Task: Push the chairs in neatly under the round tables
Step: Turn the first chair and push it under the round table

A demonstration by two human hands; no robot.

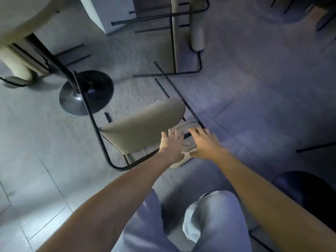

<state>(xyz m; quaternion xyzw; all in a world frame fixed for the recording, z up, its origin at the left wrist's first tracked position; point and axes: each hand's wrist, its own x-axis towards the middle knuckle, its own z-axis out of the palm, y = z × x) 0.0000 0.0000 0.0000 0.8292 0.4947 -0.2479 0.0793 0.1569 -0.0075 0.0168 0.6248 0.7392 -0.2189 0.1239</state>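
A beige chair (143, 124) with a thin black metal frame stands on the grey floor in front of me, turned at an angle. My left hand (171, 144) and my right hand (204, 142) reach side by side over its backrest (185, 142) with fingers spread; whether they touch it I cannot tell. The round table's edge (20, 20) shows at the top left, its black post ending in a round foot (72, 100) left of the chair's seat.
A second beige chair (185, 33) stands at the top centre, a third (16, 64) under the table at the left. A white pillar base (107, 13) rises behind. A dark round object (309, 193) lies at the right. My legs fill the bottom.
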